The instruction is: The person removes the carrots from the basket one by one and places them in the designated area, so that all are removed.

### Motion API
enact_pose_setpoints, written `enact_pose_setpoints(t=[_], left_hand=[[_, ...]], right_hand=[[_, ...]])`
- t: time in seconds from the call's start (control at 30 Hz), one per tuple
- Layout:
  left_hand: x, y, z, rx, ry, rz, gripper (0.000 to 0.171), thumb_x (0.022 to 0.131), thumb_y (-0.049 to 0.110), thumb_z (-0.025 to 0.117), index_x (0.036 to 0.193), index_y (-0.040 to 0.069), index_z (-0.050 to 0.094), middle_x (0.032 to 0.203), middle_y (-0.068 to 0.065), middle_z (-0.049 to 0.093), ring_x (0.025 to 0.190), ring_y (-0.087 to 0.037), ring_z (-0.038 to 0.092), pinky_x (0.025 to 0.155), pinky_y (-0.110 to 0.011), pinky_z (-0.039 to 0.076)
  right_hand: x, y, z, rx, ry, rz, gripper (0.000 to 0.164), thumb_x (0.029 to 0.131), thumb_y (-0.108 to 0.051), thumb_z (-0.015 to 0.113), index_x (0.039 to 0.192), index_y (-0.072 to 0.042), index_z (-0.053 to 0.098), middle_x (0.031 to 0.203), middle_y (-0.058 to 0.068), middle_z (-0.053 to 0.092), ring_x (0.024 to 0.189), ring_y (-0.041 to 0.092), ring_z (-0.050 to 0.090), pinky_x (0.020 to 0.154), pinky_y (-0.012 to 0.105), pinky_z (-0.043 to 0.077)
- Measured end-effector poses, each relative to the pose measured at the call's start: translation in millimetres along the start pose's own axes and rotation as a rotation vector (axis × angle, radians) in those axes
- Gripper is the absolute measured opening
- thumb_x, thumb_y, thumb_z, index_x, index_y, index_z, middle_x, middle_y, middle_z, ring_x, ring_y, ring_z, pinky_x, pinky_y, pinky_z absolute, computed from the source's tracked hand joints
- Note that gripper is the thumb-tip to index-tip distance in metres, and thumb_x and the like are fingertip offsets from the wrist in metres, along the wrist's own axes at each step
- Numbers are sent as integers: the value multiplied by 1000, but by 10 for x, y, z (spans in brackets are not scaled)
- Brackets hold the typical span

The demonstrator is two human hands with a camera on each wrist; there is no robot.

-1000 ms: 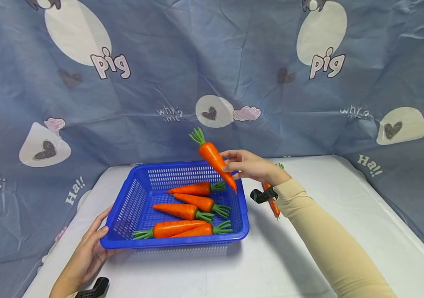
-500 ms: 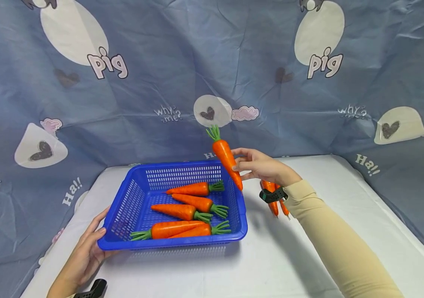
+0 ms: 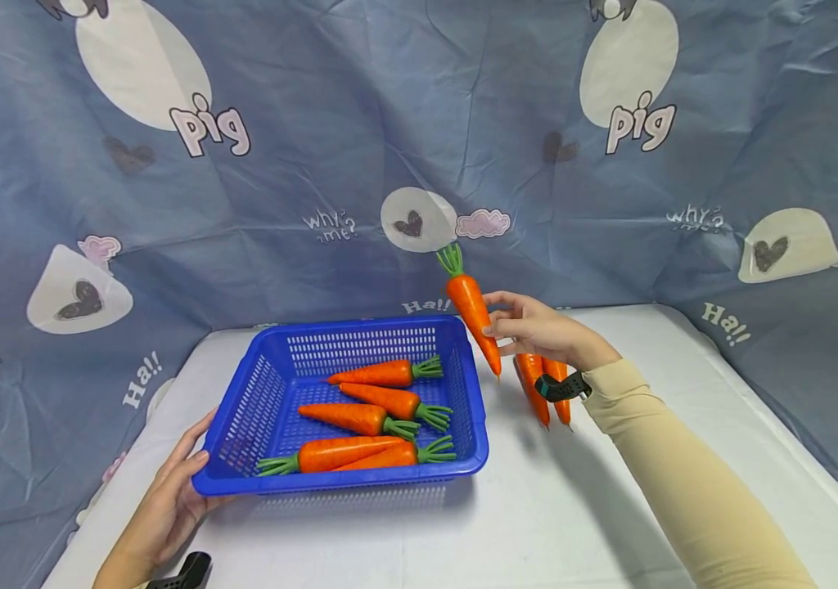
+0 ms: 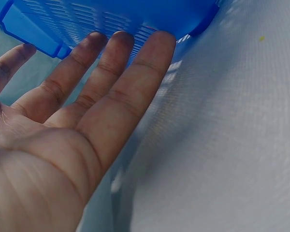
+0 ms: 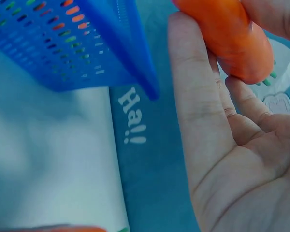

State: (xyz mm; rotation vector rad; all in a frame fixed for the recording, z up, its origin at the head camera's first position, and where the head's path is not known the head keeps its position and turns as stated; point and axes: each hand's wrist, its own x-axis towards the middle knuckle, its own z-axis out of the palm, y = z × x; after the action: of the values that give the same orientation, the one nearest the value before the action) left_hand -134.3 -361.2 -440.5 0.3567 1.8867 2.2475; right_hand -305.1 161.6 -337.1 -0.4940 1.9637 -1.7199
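My right hand point(image 3: 547, 331) pinches an orange carrot point(image 3: 472, 303) between thumb and fingers, above the table at the basket's right side. Its green stalks point up and its tip points down. In the right wrist view the carrot point(image 5: 232, 38) lies between the thumb and the fingers. My left hand point(image 3: 161, 507) is at the front left corner of a blue plastic basket point(image 3: 345, 483), straight fingers against its side. The left wrist view shows those fingers point(image 4: 130, 92) at the slotted wall. Several carrots point(image 3: 345, 417) with green tops lie inside the basket.
To the basket's right, two carrots point(image 3: 531, 388) lie side by side on the white tablecloth point(image 3: 419, 540), partly covered by the right hand and its black wrist strap point(image 3: 562, 387). A blue printed cloth point(image 3: 301, 164) hangs behind the table.
My right hand has carried the carrot rightward, from over the basket's right rim to beyond it. More of the two carrots on the table shows. The left hand stays at the basket corner.
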Motion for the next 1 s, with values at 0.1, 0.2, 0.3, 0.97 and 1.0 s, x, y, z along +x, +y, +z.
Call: enact_pose_setpoints(t=[0.1,0.2,0.3,0.97,1.0], left_hand=[[3,-2,0,-4,-2,-1,54,111,16,24,162,30,12,137,17,57,115,-13,67,87,-39,59],[4,-5,-3,-12,-8,-3,54,111,16,24,162,31,12,137,17,57,115,-13,67,87,-39,59],[7,-9,-8,-15,-9,-6,54,111,16,24,161,31,13,137,18,57,116,-13,67,88,-39,59],[23,-3,-29,-60,-43,-4,55,110,14,21,161,33,14,138,14,59,117,-14,67,89,-40,58],[22,-4,-30,-71,-48,0,55,110,14,21,161,33,14,138,13,59,117,-15,67,89,-40,58]], right_hand=[[-43,39,-61,-2,17,2,56,97,-7,57,147,-8,32,109,8,59,106,24,62,94,46,56],[-84,85,-125,-8,33,8,55,98,-7,56,146,-8,31,109,6,59,102,22,62,90,42,58],[-139,130,-191,-6,47,12,54,98,-8,56,146,-8,31,108,4,59,98,20,63,87,38,58],[-654,482,-662,29,160,55,58,98,-7,60,146,-7,27,111,2,62,96,14,66,88,35,58],[-683,511,-692,26,167,61,58,98,-8,59,146,-7,26,113,3,63,97,14,67,88,35,58]])
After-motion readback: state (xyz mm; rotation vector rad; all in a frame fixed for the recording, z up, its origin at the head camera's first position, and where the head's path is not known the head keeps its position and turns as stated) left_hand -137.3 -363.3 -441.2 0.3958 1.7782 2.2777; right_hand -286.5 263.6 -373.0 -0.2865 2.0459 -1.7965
